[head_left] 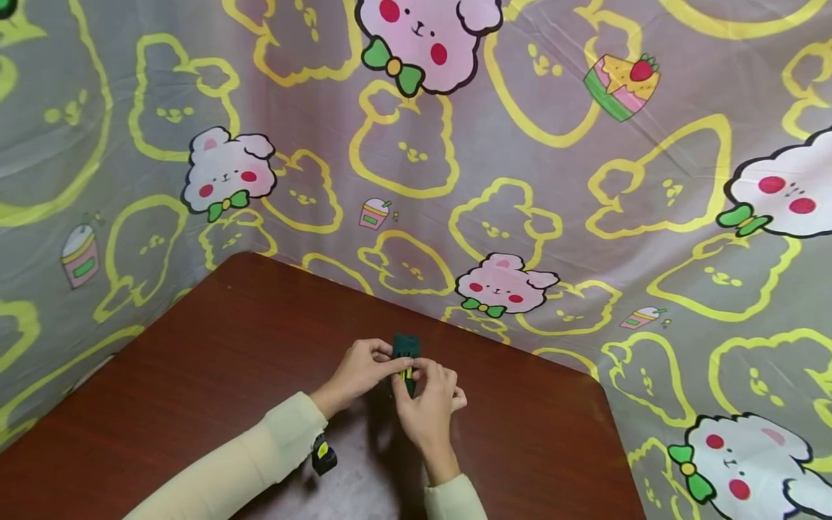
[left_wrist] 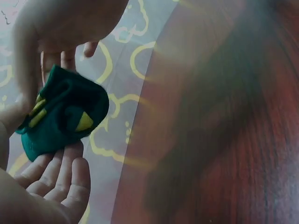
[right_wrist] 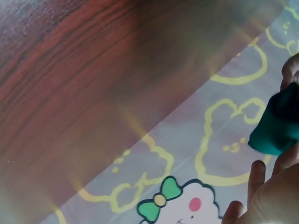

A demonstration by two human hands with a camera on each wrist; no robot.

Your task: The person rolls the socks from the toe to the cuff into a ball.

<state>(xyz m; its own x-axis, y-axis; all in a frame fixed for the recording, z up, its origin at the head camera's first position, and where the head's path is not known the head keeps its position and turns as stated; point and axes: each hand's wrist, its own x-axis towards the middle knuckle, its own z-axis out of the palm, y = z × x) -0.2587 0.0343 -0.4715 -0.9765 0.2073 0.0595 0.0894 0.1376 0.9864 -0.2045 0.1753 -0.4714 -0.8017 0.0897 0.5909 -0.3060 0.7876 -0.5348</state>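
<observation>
— Cartoon-printed curtain (head_left: 292,94) surrounds a dark tabletop (head_left: 279,325). What are the hands doing?
— Left hand (head_left: 357,373) and right hand (head_left: 429,408) both pinch a green cloth piece (left_wrist: 63,107) between thumb and fingers, raised above the tabletop.
— Can you make it out from the head?
— Partly; fingers cover its middle. The left wrist view adds a yellow triangle (left_wrist: 85,122) and yellow strips (left_wrist: 37,118), but some fingertips hide behind the cloth.
— And the right wrist?
— Cloth cut off at the edge, with a dark patch; opening or shadow, I can't tell.
— Farther out?
— Only the head view shows a black device (head_left: 323,458) by the left cuff (head_left: 299,426).
</observation>
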